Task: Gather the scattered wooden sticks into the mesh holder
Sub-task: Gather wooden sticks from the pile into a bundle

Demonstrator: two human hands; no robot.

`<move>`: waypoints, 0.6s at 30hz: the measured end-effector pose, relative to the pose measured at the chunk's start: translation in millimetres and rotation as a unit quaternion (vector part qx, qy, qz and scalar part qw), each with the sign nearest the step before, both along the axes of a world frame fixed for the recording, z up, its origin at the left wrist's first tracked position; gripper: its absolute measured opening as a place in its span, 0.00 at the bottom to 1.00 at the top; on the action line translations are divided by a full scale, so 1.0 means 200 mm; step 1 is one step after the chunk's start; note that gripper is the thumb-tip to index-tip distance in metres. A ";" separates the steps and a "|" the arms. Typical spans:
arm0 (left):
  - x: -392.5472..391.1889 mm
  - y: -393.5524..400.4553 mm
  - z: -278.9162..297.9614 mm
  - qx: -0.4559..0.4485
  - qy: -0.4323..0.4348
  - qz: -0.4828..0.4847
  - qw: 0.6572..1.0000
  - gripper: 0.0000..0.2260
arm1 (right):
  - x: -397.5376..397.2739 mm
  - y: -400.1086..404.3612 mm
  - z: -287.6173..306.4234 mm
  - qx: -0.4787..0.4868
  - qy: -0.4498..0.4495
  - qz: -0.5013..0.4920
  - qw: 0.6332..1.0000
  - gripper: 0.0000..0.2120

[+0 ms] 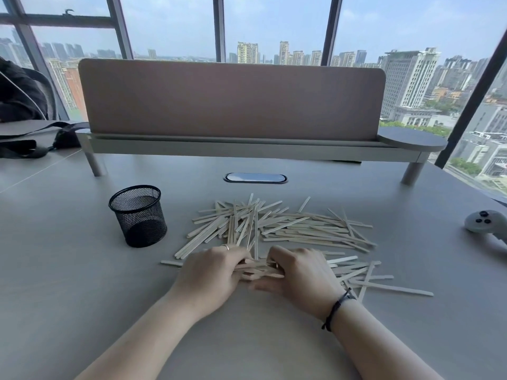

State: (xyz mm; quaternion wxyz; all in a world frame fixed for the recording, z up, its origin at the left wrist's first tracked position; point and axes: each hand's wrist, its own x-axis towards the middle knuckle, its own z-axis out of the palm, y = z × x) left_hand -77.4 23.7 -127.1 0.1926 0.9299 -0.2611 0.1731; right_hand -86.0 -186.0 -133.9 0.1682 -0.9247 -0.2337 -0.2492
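Hands: left hand (211, 272) and right hand (299, 272) are seen knuckles-up at the near side of the pile, fingers curled round a small bundle of sticks (260, 270) held between them.
Sticks: wooden sticks (296, 229) are spread in a loose, criss-crossed heap across the middle of the grey tabletop (82, 270), with a few strays lying to the right of the right hand.
Holder: a black mesh holder (138, 215) is stood upright to the left of the heap, apart from it; no stick is seen inside, and its floor shows through the mesh.
Hidden: fingertips of both hands are tucked under and blurred, so the number of sticks held cannot be told; sticks beneath the palms are covered.
Cut off: a white controller (485, 223) is cropped by the right edge; a dark bag (33, 146) is cropped at the left.
Edges and room: bare tabletop is left in front of the holder and near the forearms; a raised shelf with a brown divider panel (233, 100) closes the far side.
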 end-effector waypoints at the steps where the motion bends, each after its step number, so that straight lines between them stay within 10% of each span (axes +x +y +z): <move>1: 0.00 0.01 0.00 -0.012 -0.026 0.011 1.000 0.11 | 0.00 -0.01 0.00 0.007 -0.006 -0.006 1.000 0.26; 5: 0.05 0.08 0.03 -0.137 -0.113 0.061 0.982 0.08 | 0.01 -0.03 0.01 0.060 -0.036 -0.013 0.997 0.21; 18: 0.03 0.08 0.08 -0.407 0.079 0.038 0.909 0.31 | -0.12 0.02 0.23 0.427 -0.021 0.000 0.904 0.26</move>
